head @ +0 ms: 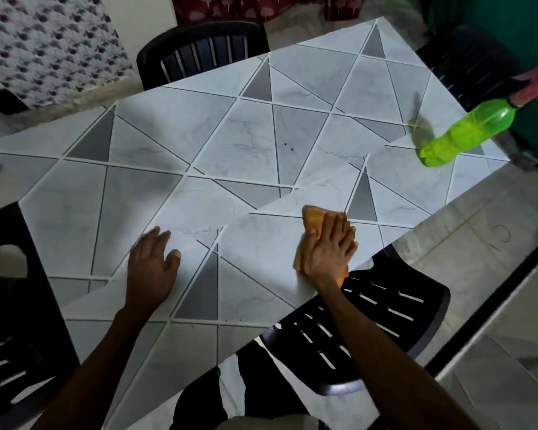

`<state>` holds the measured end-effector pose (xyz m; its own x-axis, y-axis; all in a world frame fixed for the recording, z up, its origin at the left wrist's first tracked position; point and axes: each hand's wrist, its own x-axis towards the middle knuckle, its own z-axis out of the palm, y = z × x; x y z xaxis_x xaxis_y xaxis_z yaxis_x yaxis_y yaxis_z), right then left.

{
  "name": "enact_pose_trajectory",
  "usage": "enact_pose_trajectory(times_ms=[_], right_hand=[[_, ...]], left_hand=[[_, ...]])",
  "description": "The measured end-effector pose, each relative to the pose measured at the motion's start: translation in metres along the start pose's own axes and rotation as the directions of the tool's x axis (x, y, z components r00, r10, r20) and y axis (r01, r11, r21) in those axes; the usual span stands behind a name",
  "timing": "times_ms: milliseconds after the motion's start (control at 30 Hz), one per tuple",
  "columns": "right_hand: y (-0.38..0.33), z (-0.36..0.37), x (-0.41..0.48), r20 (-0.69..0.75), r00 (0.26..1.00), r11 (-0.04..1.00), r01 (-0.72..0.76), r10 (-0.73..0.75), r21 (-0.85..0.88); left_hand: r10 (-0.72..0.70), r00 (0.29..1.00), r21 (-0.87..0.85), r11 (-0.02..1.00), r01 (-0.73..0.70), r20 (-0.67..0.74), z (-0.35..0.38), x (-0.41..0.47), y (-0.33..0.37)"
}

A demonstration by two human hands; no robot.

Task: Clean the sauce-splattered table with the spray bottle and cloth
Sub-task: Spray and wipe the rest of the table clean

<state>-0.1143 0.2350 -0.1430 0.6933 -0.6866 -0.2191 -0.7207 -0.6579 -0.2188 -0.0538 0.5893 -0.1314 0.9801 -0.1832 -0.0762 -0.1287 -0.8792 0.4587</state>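
The table [199, 193] has a grey and white triangle-patterned top. My right hand [330, 246] presses flat on an orange cloth [312, 220] near the table's right front edge. My left hand [151, 262] rests flat on the tabletop to the left, fingers spread, holding nothing. A green spray bottle [466, 133] with a pink trigger head stands at the far right corner of the table, well away from both hands. A few small dark spots [288, 146] of sauce sit near the middle of the table.
Black plastic chairs surround the table: one at the far side [202, 54], one under my right arm [385, 311], one at the left [10, 305], one at the far right [472, 63]. Pale tiled floor [494, 259] lies to the right.
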Motion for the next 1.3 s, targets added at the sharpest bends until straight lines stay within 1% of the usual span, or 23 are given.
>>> enact_pose_trajectory(times_ms=[100, 167, 200, 267, 333, 367, 400, 433, 500, 567, 600, 667, 767, 833, 933, 967, 1033, 1100, 1133, 1167, 1200, 1233, 1300], right_hand=[[0.006, 0.011, -0.057, -0.039, 0.998, 0.999, -0.052, 0.052, 0.017], [-0.004, 0.017, -0.096, -0.066, 0.997, 0.997, -0.040, 0.044, 0.068], [-0.008, 0.021, -0.112, -0.070, 0.997, 0.998, 0.015, -0.010, 0.067], [-0.012, 0.023, -0.126, -0.041, 0.973, 0.974, 0.228, -0.228, -0.011], [-0.010, 0.015, -0.105, 0.038, 0.893, 0.891, 0.450, -0.448, -0.057], [-0.006, 0.009, -0.085, 0.071, 0.855, 0.852, 0.519, -0.515, -0.074], [-0.001, 0.005, -0.063, 0.088, 0.837, 0.833, 0.546, -0.539, -0.093], [0.004, 0.001, -0.040, 0.091, 0.856, 0.849, 0.517, -0.509, -0.107], [0.016, -0.008, -0.004, 0.054, 0.948, 0.945, 0.318, -0.315, -0.079], [0.025, -0.015, 0.006, 0.016, 0.987, 0.987, 0.159, -0.159, -0.020], [0.026, -0.014, 0.000, 0.002, 0.990, 0.990, 0.142, -0.142, -0.020], [0.017, -0.007, -0.031, -0.015, 0.985, 0.983, 0.173, -0.175, -0.059], [-0.012, 0.013, -0.090, 0.018, 0.952, 0.949, 0.305, -0.304, -0.077], [-0.046, 0.025, -0.104, 0.067, 0.893, 0.890, 0.449, -0.445, -0.077], [-0.100, 0.041, -0.108, 0.099, 0.813, 0.814, 0.579, -0.574, -0.036], [-0.113, 0.046, -0.113, 0.115, 0.772, 0.776, 0.631, -0.625, -0.017], [-0.116, 0.053, -0.132, 0.150, 0.632, 0.641, 0.767, -0.760, 0.016], [-0.093, 0.052, -0.146, 0.192, 0.459, 0.472, 0.881, -0.867, 0.026], [-0.077, 0.048, -0.145, 0.199, 0.398, 0.411, 0.911, -0.895, 0.029], [-0.062, 0.043, -0.140, 0.201, 0.368, 0.382, 0.924, -0.908, 0.033], [-0.050, 0.038, -0.130, 0.187, 0.390, 0.402, 0.915, -0.902, 0.031], [-0.044, 0.033, -0.116, 0.174, 0.461, 0.472, 0.881, -0.870, 0.023], [-0.052, 0.026, -0.083, 0.133, 0.673, 0.676, 0.737, -0.728, -0.026]], left_hand=[[-0.009, 1.000, 0.000, 1.000, 0.009, 0.017, 0.001, 0.000, -0.002], [-0.003, 1.000, -0.009, 1.000, 0.003, 0.011, 0.000, 0.002, -0.003], [0.000, 1.000, -0.011, 1.000, 0.000, 0.012, -0.001, 0.002, -0.004], [0.005, 1.000, -0.013, 1.000, -0.005, 0.020, -0.001, 0.001, -0.004], [0.007, 1.000, -0.011, 1.000, -0.006, 0.028, 0.000, 0.001, -0.005], [0.009, 0.999, -0.013, 1.000, -0.009, 0.031, 0.001, 0.001, -0.006], [0.011, 0.999, -0.013, 1.000, -0.011, 0.034, 0.001, 0.001, -0.007], [0.016, 0.999, -0.009, 1.000, -0.015, 0.035, 0.001, 0.001, -0.007], [0.019, 0.999, -0.008, 1.000, -0.019, 0.035, 0.002, 0.000, -0.008], [0.008, 0.999, -0.017, 1.000, -0.008, 0.039, 0.001, 0.000, -0.007], [0.006, 0.999, -0.021, 1.000, -0.005, 0.040, 0.000, 0.000, -0.007], [0.006, 0.999, -0.026, 1.000, -0.005, 0.036, -0.001, 0.000, -0.006], [-0.006, 0.999, -0.036, 0.999, 0.008, 0.041, -0.003, -0.002, -0.009], [-0.008, 1.000, -0.039, 0.999, 0.008, 0.023, -0.005, -0.006, -0.012], [0.016, 1.000, -0.011, 1.000, -0.016, -0.013, -0.010, -0.016, -0.018], [0.024, 0.999, 0.009, 1.000, -0.024, -0.027, -0.012, -0.021, -0.021], [0.032, 0.998, 0.034, 0.999, -0.030, -0.063, -0.014, -0.034, -0.031], [0.023, 0.996, 0.054, 0.998, -0.019, -0.081, -0.016, -0.047, -0.040], [0.015, 0.997, 0.056, 0.998, -0.010, -0.081, -0.016, -0.050, -0.042], [0.000, 0.997, 0.053, 0.999, 0.004, -0.073, -0.016, -0.054, -0.044], [-0.016, 0.998, 0.049, 0.999, 0.019, -0.063, -0.017, -0.056, -0.043], [-0.032, 0.998, 0.050, 0.998, 0.035, -0.060, -0.017, -0.059, -0.043], [-0.062, 0.996, 0.052, 0.997, 0.065, -0.057, -0.018, -0.064, -0.040]])
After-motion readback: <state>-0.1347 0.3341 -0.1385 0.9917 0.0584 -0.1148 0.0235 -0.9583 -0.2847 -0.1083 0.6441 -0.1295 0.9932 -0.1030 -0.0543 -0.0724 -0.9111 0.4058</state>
